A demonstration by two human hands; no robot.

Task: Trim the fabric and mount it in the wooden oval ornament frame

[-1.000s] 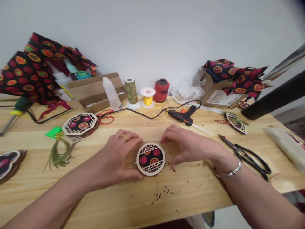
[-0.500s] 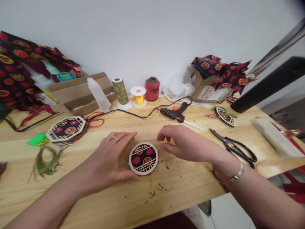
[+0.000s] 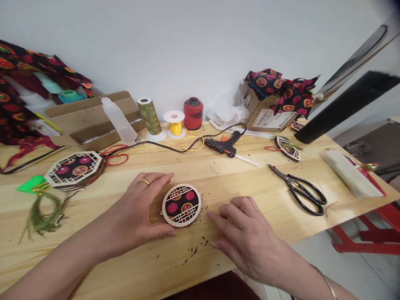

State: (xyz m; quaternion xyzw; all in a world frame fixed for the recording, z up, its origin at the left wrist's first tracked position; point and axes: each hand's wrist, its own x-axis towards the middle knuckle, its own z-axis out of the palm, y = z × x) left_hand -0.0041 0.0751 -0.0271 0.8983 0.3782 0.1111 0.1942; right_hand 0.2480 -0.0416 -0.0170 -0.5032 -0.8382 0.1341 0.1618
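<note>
A round ornament (image 3: 181,205) lies on the wooden table in front of me, with a pale lattice frame over dark patterned fabric. My left hand (image 3: 142,206), wearing a ring, curves round its left side, the thumb at the lower rim and the fingers by the upper rim. To the right, my right hand (image 3: 245,233) is low over the table with index finger and thumb apart, holding nothing. Small dark scraps (image 3: 195,251) lie between that hand and the ornament's lower edge.
Black-handled scissors (image 3: 301,193) lie to the right. Behind are a glue gun (image 3: 223,145), thread spools (image 3: 193,113), a plastic bottle (image 3: 120,121) and cardboard boxes (image 3: 265,112). An octagonal ornament (image 3: 75,170) with a green tassel (image 3: 45,214) sits left; a black tube (image 3: 343,108) leans at right.
My right hand has come down and nearer the table's front edge, beside the scraps. My left hand stays at the ornament. The whole view has shifted slightly, moving things leftward.
</note>
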